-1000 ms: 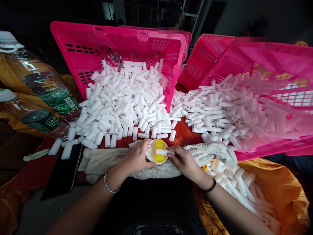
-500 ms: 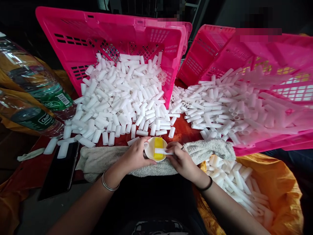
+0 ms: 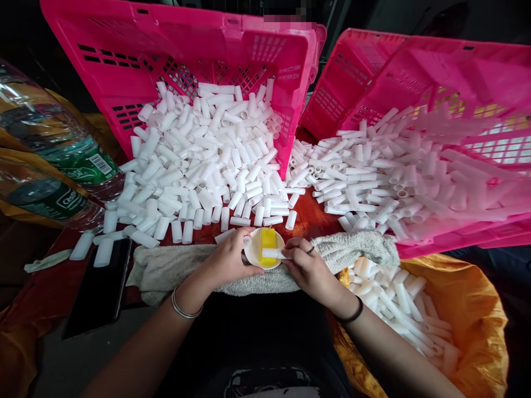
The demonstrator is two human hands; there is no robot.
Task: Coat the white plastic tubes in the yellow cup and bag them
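Plastic, I think: the small white tube [image 3: 274, 253] looks light, stiff and smooth. The right hand [image 3: 306, 266] pinches its right end; the left hand [image 3: 230, 258] curls around the little dish [image 3: 277, 239].

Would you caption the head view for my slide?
Right hand holds a white tube over the dish in left hand.

My left hand [image 3: 230, 257] covers the near rim of the small dish [image 3: 277, 240] it grips, and the right hand [image 3: 307, 268] hides one end of the white tube [image 3: 270, 253] it pinches (I can't tell what the yellow block [image 3: 267, 243] in the dish is). The two bottles [image 3: 70, 149] run off the left edge. The far-right tube pile [image 3: 456, 182] smears into blur. The orange bag [image 3: 468, 298] is cut by the bottom edge.
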